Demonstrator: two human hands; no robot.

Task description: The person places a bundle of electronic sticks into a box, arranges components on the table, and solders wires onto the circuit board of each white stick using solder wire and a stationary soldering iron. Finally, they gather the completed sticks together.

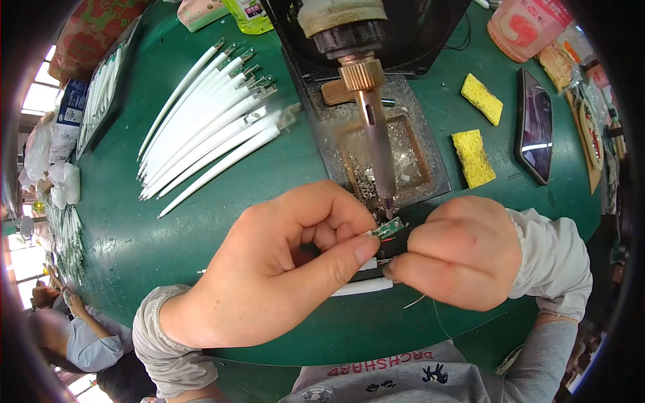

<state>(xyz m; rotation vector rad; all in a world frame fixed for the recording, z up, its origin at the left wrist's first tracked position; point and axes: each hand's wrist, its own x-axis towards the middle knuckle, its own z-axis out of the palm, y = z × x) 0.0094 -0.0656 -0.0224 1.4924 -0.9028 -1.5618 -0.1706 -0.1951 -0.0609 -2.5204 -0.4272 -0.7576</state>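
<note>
My left hand (289, 262) pinches a small green circuit board (388, 228) between thumb and forefinger. Right above the board is the tip of a soldering iron (376, 134), which points down from the top of the view. My right hand (463, 252) is closed just right of the board, its fingertips near thin wires; what they grip is too small to tell. A white tube (363, 287) lies below the board, partly hidden by my left hand. Behind the iron tip sits a metal tray (430, 161) with bits of solder.
White sticks (208, 114) with small boards on their ends lie fanned out at the left. Yellow sponges (474, 158) and a phone (535, 127) are at the right. A pink tub (524, 30) stands at the back right. A person (94, 342) sits at the far left.
</note>
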